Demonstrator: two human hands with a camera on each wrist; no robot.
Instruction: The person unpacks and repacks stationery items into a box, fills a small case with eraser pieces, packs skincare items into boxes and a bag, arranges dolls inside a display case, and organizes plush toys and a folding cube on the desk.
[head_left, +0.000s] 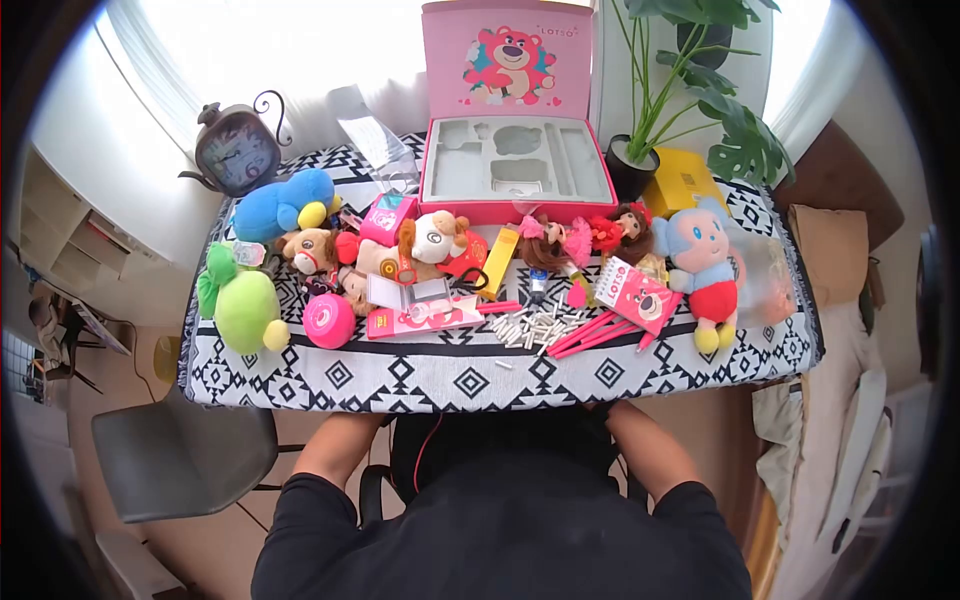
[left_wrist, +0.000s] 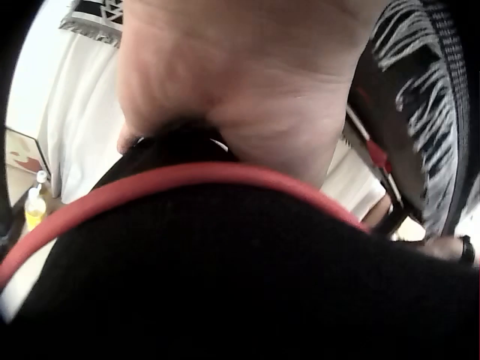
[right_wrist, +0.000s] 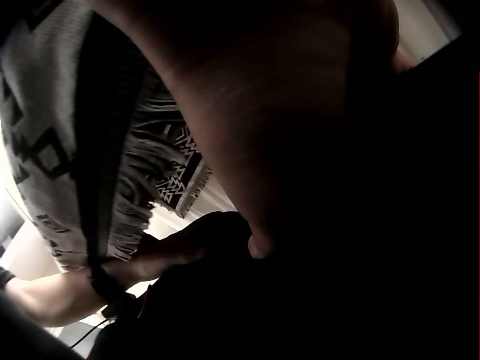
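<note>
Both hands are below the table's front edge, out of sight in the head view. My left hand (left_wrist: 247,90) rests on black clothing in the left wrist view, palm side near the camera, with nothing visible in it. In the dark right wrist view, my right hand (right_wrist: 255,112) also lies on black clothing, thumb extended, no object seen. Most fingers of each hand are hidden. Above them on the table are white sticks (head_left: 540,328), pink pens (head_left: 590,335), a pink notepad (head_left: 638,297), a round pink case (head_left: 329,320) and an open pink box (head_left: 515,212) with a grey insert.
Plush toys, including a green one (head_left: 246,312), a blue one (head_left: 283,205) and a blue-and-red one (head_left: 703,262), stand around several dolls. A clock (head_left: 238,150) stands back left, a potted plant (head_left: 632,165) back right. The patterned tablecloth (head_left: 470,383) has fringed edges.
</note>
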